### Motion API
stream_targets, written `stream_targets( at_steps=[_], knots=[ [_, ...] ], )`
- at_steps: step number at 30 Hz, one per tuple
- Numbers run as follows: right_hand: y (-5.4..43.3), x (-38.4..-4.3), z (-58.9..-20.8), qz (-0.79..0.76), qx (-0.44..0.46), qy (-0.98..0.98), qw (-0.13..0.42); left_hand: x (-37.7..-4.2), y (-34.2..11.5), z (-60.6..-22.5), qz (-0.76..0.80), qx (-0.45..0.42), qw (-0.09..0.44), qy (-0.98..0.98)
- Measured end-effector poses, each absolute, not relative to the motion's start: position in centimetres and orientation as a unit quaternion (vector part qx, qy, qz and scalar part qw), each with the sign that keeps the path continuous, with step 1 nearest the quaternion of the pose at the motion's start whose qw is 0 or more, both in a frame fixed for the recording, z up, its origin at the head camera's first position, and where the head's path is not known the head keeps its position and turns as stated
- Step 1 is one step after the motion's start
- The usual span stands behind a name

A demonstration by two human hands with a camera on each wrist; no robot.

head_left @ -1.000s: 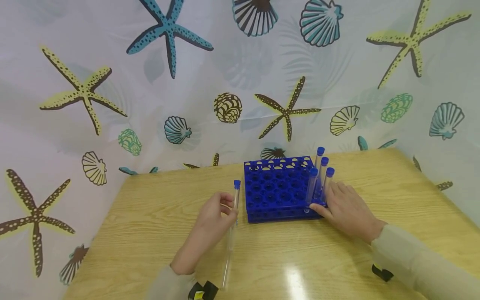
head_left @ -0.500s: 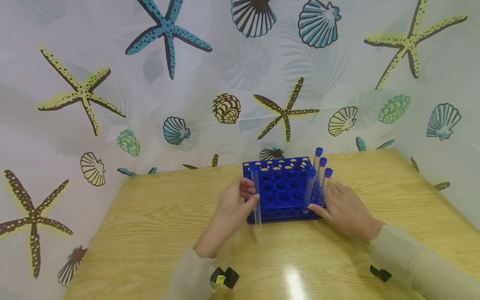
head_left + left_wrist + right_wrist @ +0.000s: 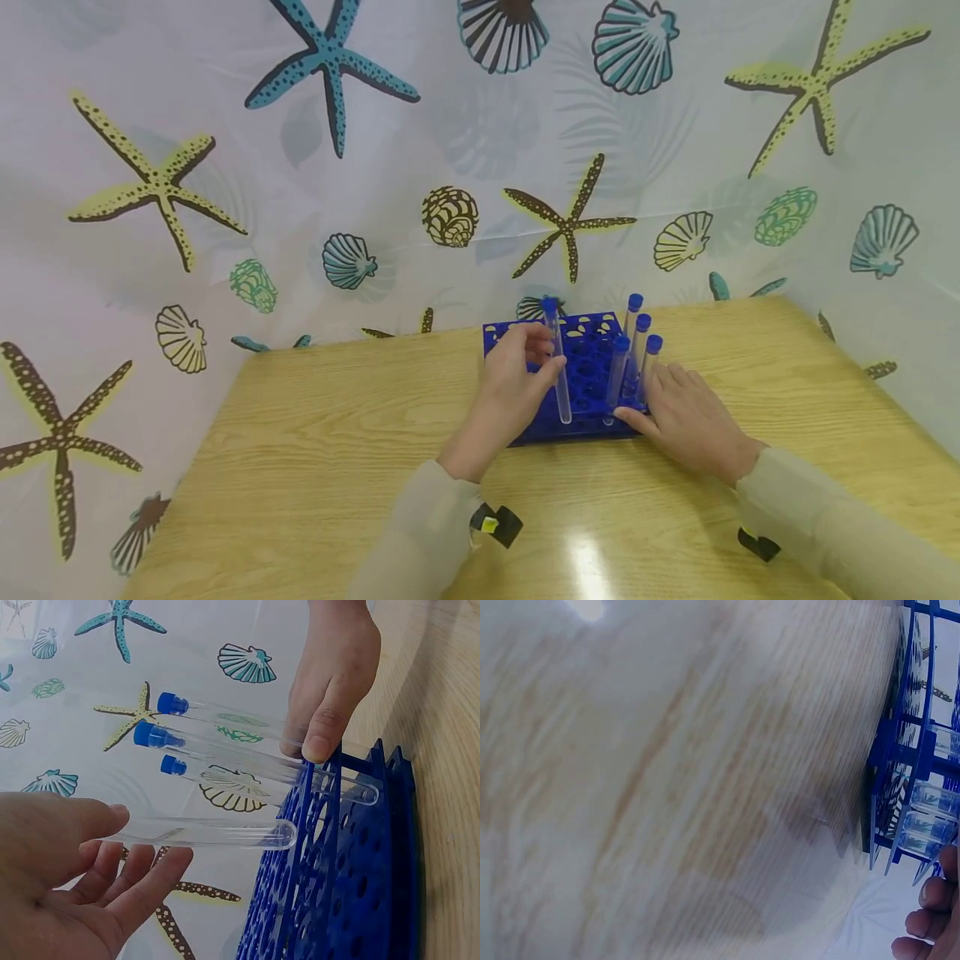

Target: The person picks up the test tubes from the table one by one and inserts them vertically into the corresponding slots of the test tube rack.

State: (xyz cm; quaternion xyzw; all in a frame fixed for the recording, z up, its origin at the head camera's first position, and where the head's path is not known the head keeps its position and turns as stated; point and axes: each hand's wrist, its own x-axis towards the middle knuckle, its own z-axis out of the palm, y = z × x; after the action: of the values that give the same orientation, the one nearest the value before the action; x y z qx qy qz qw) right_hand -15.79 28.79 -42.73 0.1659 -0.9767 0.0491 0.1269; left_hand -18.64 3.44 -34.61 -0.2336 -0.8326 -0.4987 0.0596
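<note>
In the head view my left hand (image 3: 510, 387) pinches a clear test tube (image 3: 562, 396) with a blue cap between thumb and fingers. The tube slants over the blue test tube rack (image 3: 536, 432), cap end up. Seen from the left wrist, its rounded bottom is close to the rack's top plate, and the cap is hidden. My right hand (image 3: 693, 425) holds the rack's right end, thumb along the front edge. Several capped test tubes (image 3: 618, 375) stand in the holes beside that hand. In the right wrist view curled fingers (image 3: 934, 896) show at the rack's end.
A wooden table (image 3: 315, 433) carries the rack towards its back edge. Behind and at both sides hangs a pale curtain (image 3: 420, 125) printed with starfish and shells. Black wrist straps (image 3: 498, 525) show below the sleeves.
My left hand has moved right and away from me with the test tube, from left of the rack to over it. The right hand has kept its place on the rack.
</note>
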Motion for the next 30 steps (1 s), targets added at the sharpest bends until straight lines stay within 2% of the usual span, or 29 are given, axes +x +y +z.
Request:
stream_targets(
  at_steps=[8, 14, 30],
  knots=[
    [28.8, -15.7, -42.7, 0.055, 0.17, -0.977, 0.115, -19.5, 5.4, -34.4, -0.482, -0.279, 0.108, -0.824],
    [28.7, -15.9, -42.9, 0.05, 0.166, -0.979, 0.106, -20.1, 6.4, -34.8, -0.482, -0.276, 0.134, -0.821],
    [28.9, -15.9, -42.9, 0.054, 0.163, -0.98, 0.103, -21.0, 9.4, -35.1, -0.449, -0.26, 0.116, -0.847]
  ],
)
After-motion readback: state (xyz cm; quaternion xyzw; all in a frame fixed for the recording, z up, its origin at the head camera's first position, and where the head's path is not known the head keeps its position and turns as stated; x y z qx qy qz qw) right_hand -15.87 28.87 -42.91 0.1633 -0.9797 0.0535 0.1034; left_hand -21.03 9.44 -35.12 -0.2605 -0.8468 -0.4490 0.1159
